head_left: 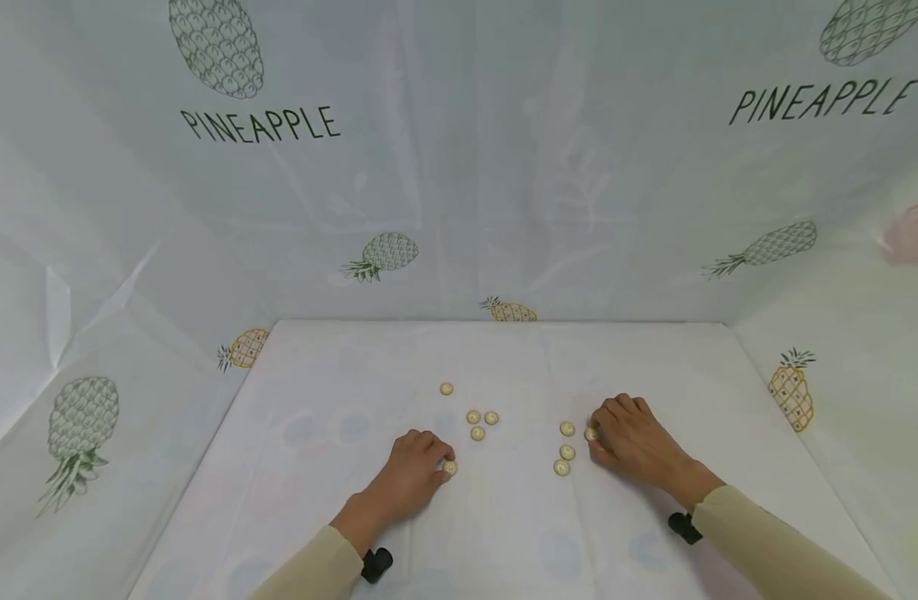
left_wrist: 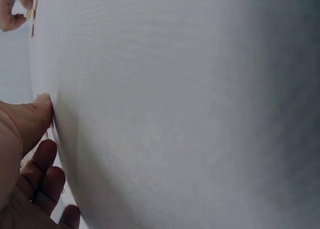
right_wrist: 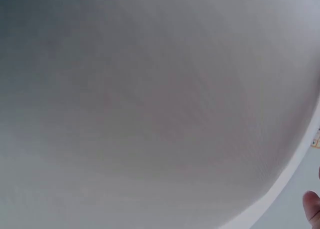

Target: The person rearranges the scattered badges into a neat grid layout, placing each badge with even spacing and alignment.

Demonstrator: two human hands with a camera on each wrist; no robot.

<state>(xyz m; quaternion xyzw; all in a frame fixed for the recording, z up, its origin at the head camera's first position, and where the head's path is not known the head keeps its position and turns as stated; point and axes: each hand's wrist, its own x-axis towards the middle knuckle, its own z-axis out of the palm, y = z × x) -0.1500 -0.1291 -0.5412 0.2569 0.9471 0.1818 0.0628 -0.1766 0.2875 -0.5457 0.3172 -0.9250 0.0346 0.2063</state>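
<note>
Small round cream-coloured discs with marks on top, like game pieces, lie on the white cloth in the head view. My left hand point(head_left: 414, 472) pinches one disc point(head_left: 450, 467) between thumb and fingers, low at the tabletop. Just beyond it is a group of three discs point(head_left: 477, 433), with a single disc point(head_left: 446, 388) farther back. My right hand point(head_left: 633, 440) grips another disc point(head_left: 591, 434) at its fingertips. Left of that hand, three discs point(head_left: 567, 452) stand in a loose column. In the left wrist view, the left thumb point(left_wrist: 37, 111) reaches the cloth, with the other fingers curled below.
A white cloth covers the table point(head_left: 504, 533). Pineapple-printed sheeting point(head_left: 459, 167) rises behind it and along both sides. Each wrist carries a small black camera, one showing beside the left sleeve point(head_left: 309, 571). Blurred cloth fills most of both wrist views.
</note>
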